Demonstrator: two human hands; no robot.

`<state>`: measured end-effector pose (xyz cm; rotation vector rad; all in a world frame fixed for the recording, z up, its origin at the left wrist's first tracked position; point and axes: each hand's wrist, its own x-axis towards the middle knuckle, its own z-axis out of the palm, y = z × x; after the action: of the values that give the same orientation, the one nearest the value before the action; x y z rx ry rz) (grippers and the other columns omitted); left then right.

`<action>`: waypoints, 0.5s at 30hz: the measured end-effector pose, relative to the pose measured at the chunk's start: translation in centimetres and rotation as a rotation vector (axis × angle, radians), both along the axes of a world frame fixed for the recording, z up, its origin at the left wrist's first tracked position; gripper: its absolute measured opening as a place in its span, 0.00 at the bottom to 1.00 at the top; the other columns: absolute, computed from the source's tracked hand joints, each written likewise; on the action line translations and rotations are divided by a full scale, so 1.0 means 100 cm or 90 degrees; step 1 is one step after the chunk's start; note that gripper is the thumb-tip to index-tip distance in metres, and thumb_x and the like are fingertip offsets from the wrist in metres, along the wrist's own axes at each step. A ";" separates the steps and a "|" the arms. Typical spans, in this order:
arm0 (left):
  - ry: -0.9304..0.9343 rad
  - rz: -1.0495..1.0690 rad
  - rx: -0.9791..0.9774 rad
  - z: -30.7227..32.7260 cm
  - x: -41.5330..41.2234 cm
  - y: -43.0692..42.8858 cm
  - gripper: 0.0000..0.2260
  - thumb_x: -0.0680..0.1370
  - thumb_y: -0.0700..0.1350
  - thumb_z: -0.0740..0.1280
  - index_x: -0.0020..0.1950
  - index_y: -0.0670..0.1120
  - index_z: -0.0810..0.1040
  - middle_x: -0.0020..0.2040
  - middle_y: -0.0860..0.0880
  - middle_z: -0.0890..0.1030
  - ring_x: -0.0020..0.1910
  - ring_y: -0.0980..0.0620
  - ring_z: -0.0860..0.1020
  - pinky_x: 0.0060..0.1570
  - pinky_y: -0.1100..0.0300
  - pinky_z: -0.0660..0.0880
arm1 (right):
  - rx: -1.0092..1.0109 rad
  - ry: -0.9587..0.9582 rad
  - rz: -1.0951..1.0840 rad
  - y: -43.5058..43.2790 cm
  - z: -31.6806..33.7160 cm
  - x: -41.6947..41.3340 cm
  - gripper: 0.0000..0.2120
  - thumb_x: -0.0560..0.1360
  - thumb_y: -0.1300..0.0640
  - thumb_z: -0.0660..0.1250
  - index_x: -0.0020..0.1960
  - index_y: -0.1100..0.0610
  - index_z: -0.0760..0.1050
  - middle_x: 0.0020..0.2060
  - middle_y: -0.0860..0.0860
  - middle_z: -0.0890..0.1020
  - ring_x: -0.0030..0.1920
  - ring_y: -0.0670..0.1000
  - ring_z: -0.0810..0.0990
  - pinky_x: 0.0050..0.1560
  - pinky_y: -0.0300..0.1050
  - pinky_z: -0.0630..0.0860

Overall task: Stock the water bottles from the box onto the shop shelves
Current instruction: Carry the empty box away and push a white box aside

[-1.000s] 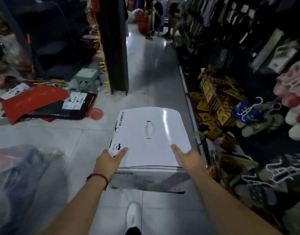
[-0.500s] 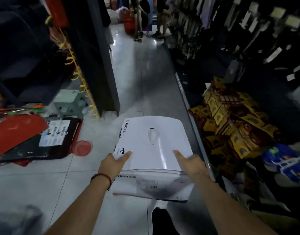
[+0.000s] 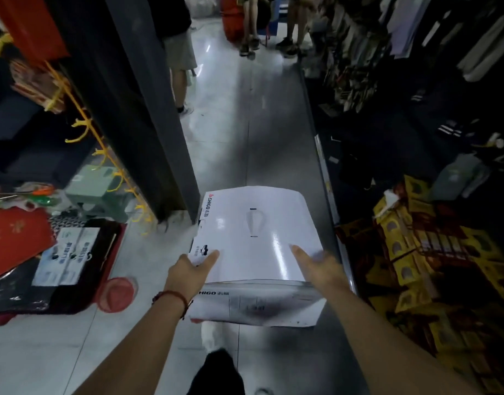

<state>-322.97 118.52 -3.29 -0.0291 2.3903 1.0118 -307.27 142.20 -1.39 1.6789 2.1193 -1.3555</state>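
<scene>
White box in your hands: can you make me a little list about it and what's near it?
thing: white CHIGO box, top shut, no bottles showing
held by: left hand and right hand, one each side, thumbs on top
where: above the tiled floor of a shop aisle
right of it: yellow boxes stacked low
left of it: green stool and red round disc on the floor
far ahead: people's legs
</scene>
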 end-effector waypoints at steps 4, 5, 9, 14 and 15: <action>-0.022 -0.034 0.007 -0.035 -0.094 0.078 0.34 0.73 0.69 0.69 0.65 0.42 0.76 0.60 0.44 0.80 0.53 0.46 0.77 0.52 0.58 0.71 | -0.013 -0.001 -0.002 0.069 -0.031 -0.085 0.24 0.75 0.28 0.66 0.45 0.50 0.74 0.45 0.49 0.79 0.43 0.49 0.77 0.53 0.47 0.74; -0.032 -0.043 0.009 -0.046 -0.118 0.098 0.33 0.73 0.68 0.69 0.65 0.43 0.75 0.59 0.45 0.80 0.51 0.47 0.75 0.52 0.59 0.71 | -0.012 -0.005 -0.012 0.084 -0.039 -0.106 0.25 0.74 0.26 0.66 0.47 0.49 0.75 0.49 0.50 0.80 0.46 0.51 0.78 0.55 0.48 0.74; -0.079 -0.063 -0.021 -0.096 -0.211 0.169 0.36 0.72 0.70 0.69 0.65 0.42 0.75 0.61 0.43 0.80 0.52 0.47 0.76 0.52 0.59 0.71 | -0.038 -0.050 -0.061 0.146 -0.079 -0.184 0.40 0.72 0.23 0.65 0.68 0.55 0.75 0.67 0.56 0.79 0.66 0.60 0.78 0.67 0.52 0.72; -0.116 -0.105 -0.106 -0.174 -0.305 0.244 0.36 0.72 0.73 0.66 0.58 0.39 0.78 0.52 0.40 0.83 0.44 0.45 0.78 0.44 0.57 0.70 | -0.091 -0.041 -0.099 0.222 -0.157 -0.274 0.55 0.66 0.23 0.71 0.77 0.61 0.66 0.71 0.61 0.75 0.70 0.64 0.75 0.70 0.58 0.72; -0.117 -0.108 -0.116 -0.195 -0.320 0.257 0.38 0.70 0.75 0.65 0.56 0.40 0.79 0.51 0.41 0.83 0.45 0.44 0.78 0.45 0.56 0.71 | -0.091 -0.045 -0.102 0.236 -0.179 -0.289 0.56 0.64 0.21 0.70 0.77 0.60 0.67 0.70 0.61 0.76 0.68 0.64 0.76 0.69 0.58 0.73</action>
<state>-355.00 144.20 -22.81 0.0140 2.2655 0.6810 -336.14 165.79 -19.30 1.8424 1.8367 -1.4290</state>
